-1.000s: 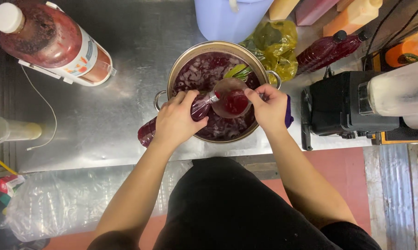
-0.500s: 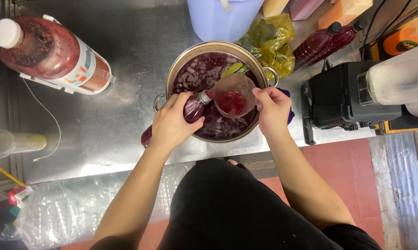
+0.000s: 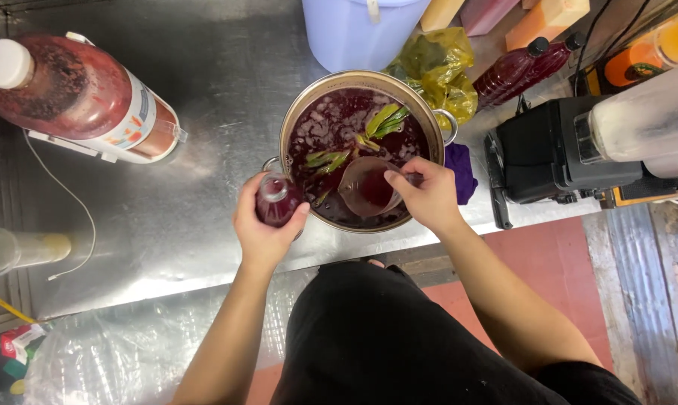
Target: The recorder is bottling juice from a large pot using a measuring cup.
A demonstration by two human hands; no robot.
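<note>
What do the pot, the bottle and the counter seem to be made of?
Pot: polished metal, likely steel, with a bright rim.
Bottle in the left hand: clear plastic, probably, with dark red liquid showing through.
Counter: brushed sheet metal with dull reflections.

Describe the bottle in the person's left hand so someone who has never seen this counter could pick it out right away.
Start at the big steel pot of dark purple liquid with green leaves in the middle of the metal counter. At its left rim, the left hand grips a small clear bottle of red liquid. Unlike the two capped red bottles farther right, it stands open and upright.
</note>
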